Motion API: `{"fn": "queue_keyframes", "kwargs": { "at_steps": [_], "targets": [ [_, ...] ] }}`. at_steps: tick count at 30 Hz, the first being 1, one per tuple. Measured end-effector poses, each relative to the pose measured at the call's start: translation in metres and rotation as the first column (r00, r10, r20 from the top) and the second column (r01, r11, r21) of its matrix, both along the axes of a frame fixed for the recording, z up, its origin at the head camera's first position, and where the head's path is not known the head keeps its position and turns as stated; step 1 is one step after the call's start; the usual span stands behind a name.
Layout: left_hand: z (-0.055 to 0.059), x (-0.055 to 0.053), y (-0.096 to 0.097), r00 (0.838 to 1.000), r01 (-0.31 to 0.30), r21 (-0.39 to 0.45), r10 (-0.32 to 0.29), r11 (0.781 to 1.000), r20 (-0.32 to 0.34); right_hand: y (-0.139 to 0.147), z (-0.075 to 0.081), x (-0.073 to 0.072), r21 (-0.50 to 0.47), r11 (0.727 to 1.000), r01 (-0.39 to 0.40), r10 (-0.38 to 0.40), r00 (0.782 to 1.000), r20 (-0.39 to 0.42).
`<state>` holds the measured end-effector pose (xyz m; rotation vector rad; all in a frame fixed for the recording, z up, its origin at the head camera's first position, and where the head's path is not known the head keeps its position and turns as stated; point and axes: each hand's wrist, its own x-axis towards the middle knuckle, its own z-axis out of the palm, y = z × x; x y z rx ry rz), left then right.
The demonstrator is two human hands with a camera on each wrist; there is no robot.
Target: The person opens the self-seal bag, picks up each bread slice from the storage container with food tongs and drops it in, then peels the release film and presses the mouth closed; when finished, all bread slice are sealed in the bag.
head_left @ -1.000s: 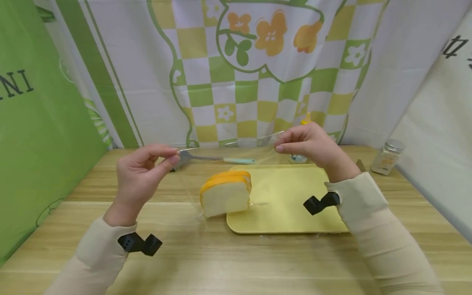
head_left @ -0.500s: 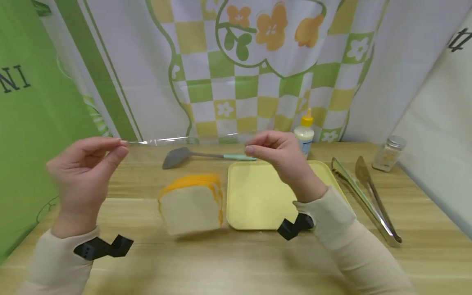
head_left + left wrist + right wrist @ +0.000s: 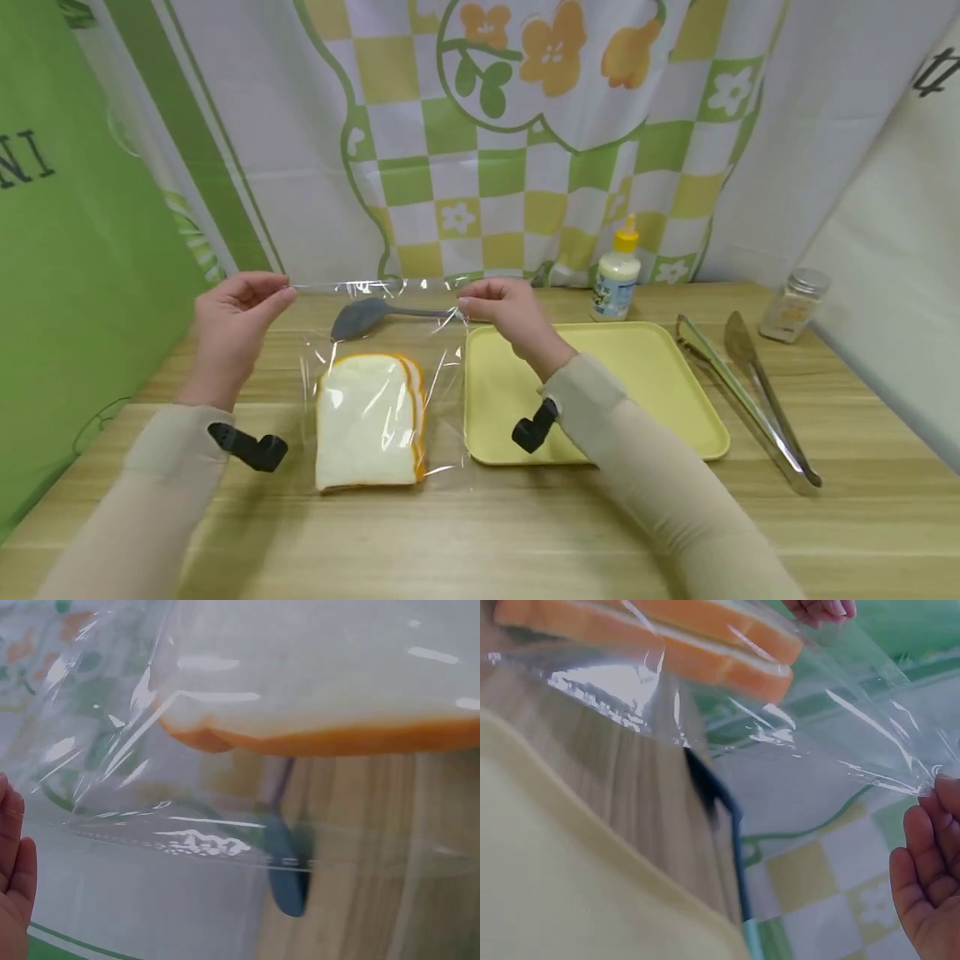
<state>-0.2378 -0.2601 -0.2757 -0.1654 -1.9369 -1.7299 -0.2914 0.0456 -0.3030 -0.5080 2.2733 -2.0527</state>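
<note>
A clear plastic bag [image 3: 447,392] with bread slices [image 3: 365,421] inside hangs between my two hands. White crumb faces toward me, and orange crust shows along the top and right side. My left hand [image 3: 238,329] pinches the bag's upper left corner between thumb and fingers. At the upper right corner, my right hand [image 3: 517,321] pinches the film. From the right wrist, at least two slices [image 3: 682,646] show side by side under shiny film, with the right hand's fingers [image 3: 922,832] at the corner. The left wrist view shows the crust edge [image 3: 322,739] near the bag's top.
A yellow tray [image 3: 600,350] lies right of the bag. Behind the bag is a grey spatula [image 3: 360,318]. A yellow-capped squeeze bottle [image 3: 617,279] stands at the back. Metal tongs [image 3: 750,417] and a glass jar [image 3: 795,308] are at the right.
Both hands carry the bag leftward, off the tray's left edge. The slices, first tilted away, now face me nearly flat-on. The hands first spread apart, then came closer together.
</note>
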Motion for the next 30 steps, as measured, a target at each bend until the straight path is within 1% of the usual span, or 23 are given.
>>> {"fn": "queue_keyframes", "kwargs": {
  "at_steps": [1,4,6,7,9,11,14,17,18,21,25,28,30],
  "targets": [
    [-0.005,-0.008,-0.001,1.0,0.002,-0.014,-0.002,1.0,0.028,-0.002,-0.005,-0.005,-0.004,1.0,0.008,-0.008,1.0,0.024],
    [-0.02,-0.026,-0.002,0.989,0.016,-0.11,0.001,0.994,0.145,-0.006,-0.021,-0.019,0.007,0.999,0.053,-0.054,0.995,0.09],
    [-0.03,-0.035,-0.003,0.975,0.014,-0.201,0.032,0.979,0.221,-0.009,-0.032,-0.025,0.035,0.996,0.086,-0.089,0.988,0.127],
    [-0.035,-0.038,-0.004,0.965,0.019,-0.244,0.046,0.969,0.258,-0.011,-0.038,-0.028,0.051,0.993,0.102,-0.109,0.982,0.153],
    [-0.043,-0.041,-0.006,0.951,0.029,-0.311,0.07,0.95,0.302,-0.014,-0.047,-0.031,0.058,0.99,0.127,-0.136,0.974,0.184],
    [-0.049,-0.043,-0.008,0.934,0.034,-0.353,0.096,0.935,0.343,-0.019,-0.053,-0.032,0.055,0.988,0.143,-0.152,0.964,0.216],
    [-0.056,-0.042,-0.011,0.916,0.034,-0.372,0.12,0.928,0.383,-0.024,-0.06,-0.031,0.032,0.987,0.159,-0.162,0.951,0.263],
    [-0.06,-0.041,-0.012,0.901,0.034,-0.367,0.13,0.93,0.414,-0.027,-0.064,-0.03,0.017,0.984,0.179,-0.176,0.94,0.294],
    [-0.06,-0.04,-0.012,0.899,0.036,-0.363,0.129,0.931,0.418,-0.028,-0.065,-0.03,0.009,0.983,0.184,-0.179,0.938,0.298],
    [-0.061,-0.039,-0.012,0.9,0.042,-0.359,0.121,0.933,0.418,-0.029,-0.068,-0.03,-0.012,0.979,0.204,-0.19,0.932,0.307],
    [-0.062,-0.04,-0.012,0.908,0.042,-0.359,0.114,0.933,0.403,-0.03,-0.069,-0.031,-0.029,0.978,0.205,-0.186,0.93,0.317],
    [-0.063,-0.04,-0.012,0.909,0.051,-0.351,0.102,0.935,0.405,-0.027,-0.066,-0.031,-0.009,0.98,0.201,-0.188,0.932,0.31],
    [-0.06,-0.04,-0.011,0.916,0.049,-0.348,0.097,0.936,0.39,-0.022,-0.062,-0.03,-0.004,0.98,0.199,-0.188,0.934,0.304]
  ]
}}
